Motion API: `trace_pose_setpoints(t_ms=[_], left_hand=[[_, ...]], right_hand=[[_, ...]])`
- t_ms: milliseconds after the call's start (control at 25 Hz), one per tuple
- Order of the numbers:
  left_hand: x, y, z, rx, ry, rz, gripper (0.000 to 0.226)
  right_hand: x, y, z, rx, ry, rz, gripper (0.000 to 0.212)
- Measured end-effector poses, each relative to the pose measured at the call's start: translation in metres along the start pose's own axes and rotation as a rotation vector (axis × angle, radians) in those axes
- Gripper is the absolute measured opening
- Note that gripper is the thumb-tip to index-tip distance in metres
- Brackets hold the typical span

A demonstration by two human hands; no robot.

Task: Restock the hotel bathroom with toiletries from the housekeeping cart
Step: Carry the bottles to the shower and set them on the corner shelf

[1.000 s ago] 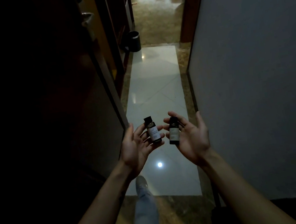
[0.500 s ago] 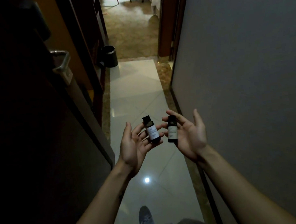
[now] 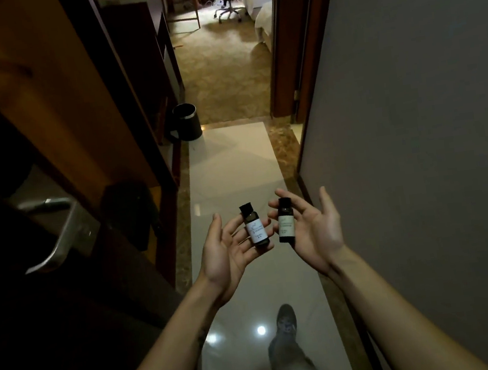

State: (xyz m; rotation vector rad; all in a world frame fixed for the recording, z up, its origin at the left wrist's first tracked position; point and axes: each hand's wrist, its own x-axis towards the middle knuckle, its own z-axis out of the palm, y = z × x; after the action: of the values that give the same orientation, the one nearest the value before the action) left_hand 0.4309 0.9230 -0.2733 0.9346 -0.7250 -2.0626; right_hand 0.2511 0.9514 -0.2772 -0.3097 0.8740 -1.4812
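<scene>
Two small dark bottles lie on upturned palms above the pale floor tiles [image 3: 228, 168]: the white-label bottle [image 3: 256, 229] rests across the fingers of the left hand [image 3: 227, 258], and the green-label bottle [image 3: 285, 226] across the fingers of the right hand [image 3: 314, 234], just beside it. Both hands are loose, fingers only gently bent under the bottles and thumbs standing away from them. A black bin [image 3: 187, 122] stands ahead at the left.
</scene>
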Motion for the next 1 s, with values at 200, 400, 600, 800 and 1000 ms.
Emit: trace_pose_setpoints(t_ms=[200,400,600,800,1000], left_hand=[[0.128,0.059,0.027,0.015,0.034,0.039,0.062],[0.228,0.11,0.055,0.023,0.056,0.045,0.059],[0.325,0.149,0.057,0.056,0.033,0.023,0.065],[0.45,0.192,0.036,0.068,0.01,-0.004,0.063],[0.571,0.266,0.027,0.135,-0.002,-0.062,0.055]], right_hand=[[0.137,-0.055,0.006,0.013,-0.041,0.012,0.078],[0.243,-0.112,0.02,-0.002,-0.082,0.01,0.078],[0.337,-0.143,0.027,0.011,-0.038,0.022,0.076],[0.456,-0.162,0.04,-0.001,0.043,0.02,0.076],[0.575,-0.19,0.081,-0.015,0.105,0.021,0.076]])
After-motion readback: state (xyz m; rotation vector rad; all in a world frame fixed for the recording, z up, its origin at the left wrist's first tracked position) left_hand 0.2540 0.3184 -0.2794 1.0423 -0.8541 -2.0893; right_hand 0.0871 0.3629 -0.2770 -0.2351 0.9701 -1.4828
